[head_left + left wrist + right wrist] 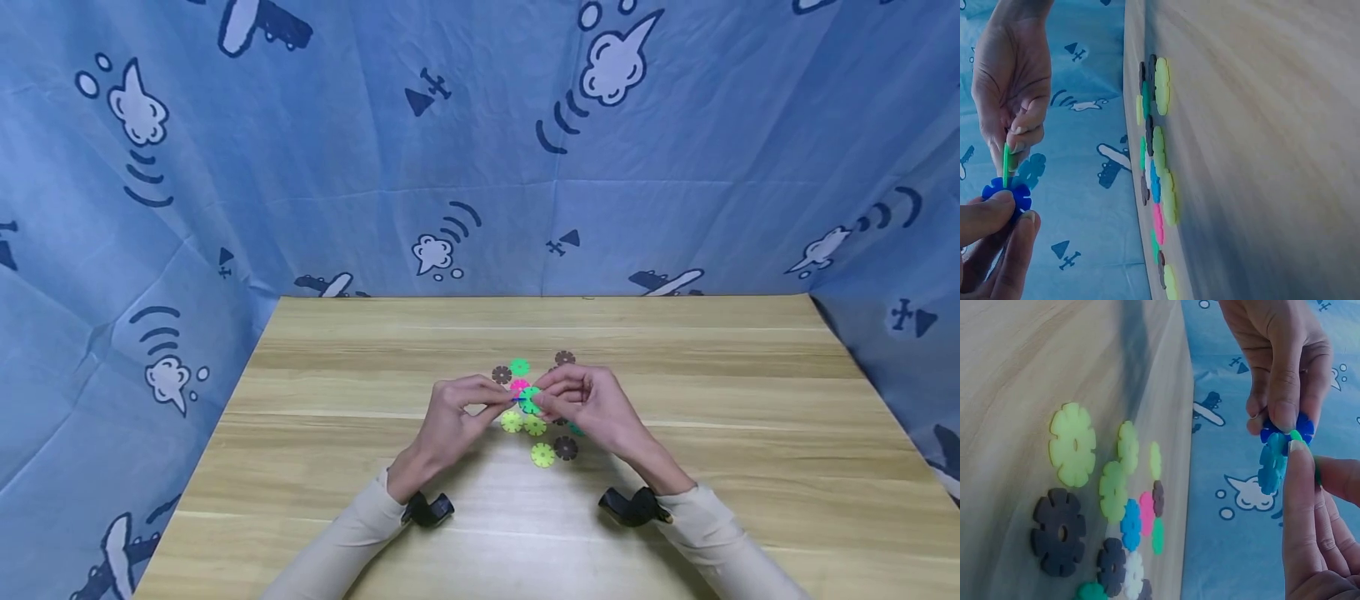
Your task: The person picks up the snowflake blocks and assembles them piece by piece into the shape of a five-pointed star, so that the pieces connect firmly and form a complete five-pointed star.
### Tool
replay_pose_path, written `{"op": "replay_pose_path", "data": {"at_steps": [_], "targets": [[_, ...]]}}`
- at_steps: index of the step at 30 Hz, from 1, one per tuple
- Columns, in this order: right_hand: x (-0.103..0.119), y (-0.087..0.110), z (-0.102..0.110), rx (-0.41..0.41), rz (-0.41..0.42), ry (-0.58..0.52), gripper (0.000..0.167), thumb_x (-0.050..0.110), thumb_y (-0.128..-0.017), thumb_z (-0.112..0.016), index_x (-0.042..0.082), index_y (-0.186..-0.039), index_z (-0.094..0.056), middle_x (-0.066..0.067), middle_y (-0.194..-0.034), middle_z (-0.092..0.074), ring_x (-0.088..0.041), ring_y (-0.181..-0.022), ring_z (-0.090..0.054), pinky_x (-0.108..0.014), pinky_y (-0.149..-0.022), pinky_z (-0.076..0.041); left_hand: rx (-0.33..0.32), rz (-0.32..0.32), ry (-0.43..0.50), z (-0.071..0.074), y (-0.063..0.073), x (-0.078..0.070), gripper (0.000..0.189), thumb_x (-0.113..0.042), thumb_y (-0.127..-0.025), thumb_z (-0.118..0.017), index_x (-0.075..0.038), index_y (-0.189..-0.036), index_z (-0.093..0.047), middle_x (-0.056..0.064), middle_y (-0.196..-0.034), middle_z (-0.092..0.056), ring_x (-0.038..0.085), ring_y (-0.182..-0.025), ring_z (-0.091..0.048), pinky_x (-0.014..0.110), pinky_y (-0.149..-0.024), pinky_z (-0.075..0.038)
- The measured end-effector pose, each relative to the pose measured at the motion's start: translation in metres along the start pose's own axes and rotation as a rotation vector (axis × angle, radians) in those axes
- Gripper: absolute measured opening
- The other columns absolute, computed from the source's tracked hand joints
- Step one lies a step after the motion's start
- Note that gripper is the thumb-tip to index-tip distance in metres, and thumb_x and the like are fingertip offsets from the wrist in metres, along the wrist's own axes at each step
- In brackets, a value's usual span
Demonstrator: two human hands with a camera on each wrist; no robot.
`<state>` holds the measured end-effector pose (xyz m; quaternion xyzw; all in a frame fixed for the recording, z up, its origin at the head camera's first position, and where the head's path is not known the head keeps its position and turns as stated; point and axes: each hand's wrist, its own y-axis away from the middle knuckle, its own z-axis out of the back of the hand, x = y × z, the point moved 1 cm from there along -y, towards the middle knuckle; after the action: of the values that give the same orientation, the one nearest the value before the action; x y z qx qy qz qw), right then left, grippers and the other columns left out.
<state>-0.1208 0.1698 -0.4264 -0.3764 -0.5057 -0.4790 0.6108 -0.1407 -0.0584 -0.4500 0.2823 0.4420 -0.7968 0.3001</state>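
Observation:
Above the table, both hands meet over slotted, flower-shaped plastic discs. My left hand pinches a dark blue disc between thumb and fingers. With thumb and fingertips, my right hand pinches a bright green disc, which appears edge-on in the left wrist view. The green disc's edge meets the dark blue disc. A light blue disc also hangs at the dark blue one, seemingly joined to it. Fingers partly cover the green disc, so how deep its slot sits cannot be told.
Loose discs lie flat on the wooden table beneath and around the hands: yellow-green, dark brown, pink, blue, white and green. A blue patterned curtain stands behind the table's far edge.

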Motion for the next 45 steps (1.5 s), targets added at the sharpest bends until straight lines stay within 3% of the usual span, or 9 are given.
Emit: {"op": "replay_pose_path", "data": {"at_steps": [7,13,23,29,32,38,45], "targets": [[-0.003,-0.003,-0.003,0.003,-0.016,0.042,0.023,0.011,-0.097,-0.075,-0.005,-0.114,-0.07,-0.022,-0.097,-0.077,-0.038,-0.084,-0.078,-0.05,-0.081,-0.066,0.013,0.035,0.004,-0.001,0.003,0.001,0.016,-0.001,-0.088,-0.081,-0.007,-0.102,-0.082,0.007,-0.096,-0.08,0.015,-0.087,-0.077,0.018,-0.081,-0.063],[-0.005,-0.001,0.002,-0.002,-0.004,0.089,0.025,0.019,-0.101,-0.07,-0.001,-0.116,-0.072,-0.02,-0.1,-0.078,-0.037,-0.085,-0.078,-0.047,-0.08,-0.066,0.011,0.08,0.005,-0.001,0.002,0.001,0.012,-0.006,-0.091,-0.08,-0.007,-0.103,-0.081,0.007,-0.096,-0.081,0.013,-0.086,-0.077,0.019,-0.081,-0.063],[-0.007,0.004,0.03,-0.074,-0.038,0.174,0.031,0.025,-0.104,-0.067,-0.001,-0.12,-0.071,-0.024,-0.113,-0.076,-0.031,-0.09,-0.079,-0.042,-0.079,-0.067,-0.005,0.11,0.02,0.002,-0.003,0.002,0.016,-0.007,-0.092,-0.079,-0.008,-0.108,-0.08,0.006,-0.1,-0.081,0.014,-0.086,-0.078,0.021,-0.079,-0.064],[-0.014,0.007,0.049,-0.116,-0.031,0.296,0.029,0.025,-0.102,-0.069,0.001,-0.118,-0.073,-0.02,-0.105,-0.077,-0.026,-0.083,-0.077,-0.035,-0.069,-0.066,0.0,0.168,0.023,0.004,-0.001,0.003,0.017,-0.008,-0.092,-0.079,-0.008,-0.109,-0.08,0.006,-0.102,-0.081,0.016,-0.086,-0.077,0.022,-0.078,-0.064],[-0.02,0.008,0.056,-0.117,-0.015,0.396,0.024,0.023,-0.102,-0.07,0.003,-0.115,-0.074,-0.015,-0.104,-0.078,-0.025,-0.083,-0.074,-0.03,-0.066,-0.063,0.016,0.217,0.025,0.005,0.0,0.007,0.018,-0.009,-0.093,-0.078,-0.006,-0.111,-0.079,0.007,-0.103,-0.081,0.016,-0.087,-0.077,0.021,-0.079,-0.064],[-0.033,0.012,0.064,-0.054,-0.012,0.576,0.015,0.014,-0.095,-0.077,0.005,-0.107,-0.076,-0.008,-0.096,-0.077,-0.019,-0.085,-0.07,-0.022,-0.072,-0.058,0.038,0.358,0.017,0.016,0.008,0.019,0.022,-0.007,-0.094,-0.077,0.0,-0.115,-0.077,0.011,-0.098,-0.08,0.019,-0.086,-0.076,0.02,-0.076,-0.064],[-0.04,0.017,0.066,0.029,-0.096,0.628,0.031,0.014,-0.079,-0.091,0.003,-0.103,-0.074,-0.003,-0.084,-0.069,-0.014,-0.075,-0.061,-0.02,-0.065,-0.052,0.051,0.5,-0.013,0.03,0.021,0.035,0.018,-0.004,-0.092,-0.078,0.001,-0.11,-0.078,0.012,-0.092,-0.079,0.018,-0.079,-0.076,0.018,-0.07,-0.063]]}}
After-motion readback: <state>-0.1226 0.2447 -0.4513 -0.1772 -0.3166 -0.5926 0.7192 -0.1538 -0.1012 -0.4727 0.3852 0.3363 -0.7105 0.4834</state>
